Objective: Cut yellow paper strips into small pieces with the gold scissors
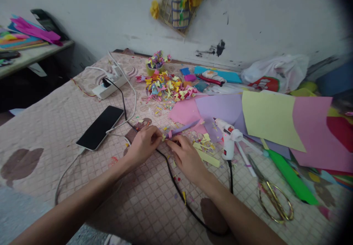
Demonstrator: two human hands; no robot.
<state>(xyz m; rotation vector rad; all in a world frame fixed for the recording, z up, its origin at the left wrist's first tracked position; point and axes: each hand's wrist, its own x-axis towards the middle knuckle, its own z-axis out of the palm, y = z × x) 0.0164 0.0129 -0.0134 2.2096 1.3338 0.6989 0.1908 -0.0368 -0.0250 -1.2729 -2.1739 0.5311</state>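
My left hand (146, 141) pinches a small pale yellow paper piece (163, 137) over the middle of the table. Close by on the other side, my right hand (187, 157) has its thumb and forefinger pressed together at the near end of a purple paper strip (183, 128). A bit of pink paper (170, 134) sits on that strip by the fingertips. Exactly what each fingertip grips is partly hidden. Yellow paper scraps (205, 144) and a pale yellow strip (208, 158) lie right of my right hand.
A white glue gun (228, 142), gold-handled scissors (275, 197) and a green cutter (292, 177) lie on the right, below coloured sheets (271, 118). Paper cuttings (165, 85) are heaped behind. A phone (100, 128) and power strip (110, 85) are left. A black cable (176, 186) passes beneath my hands.
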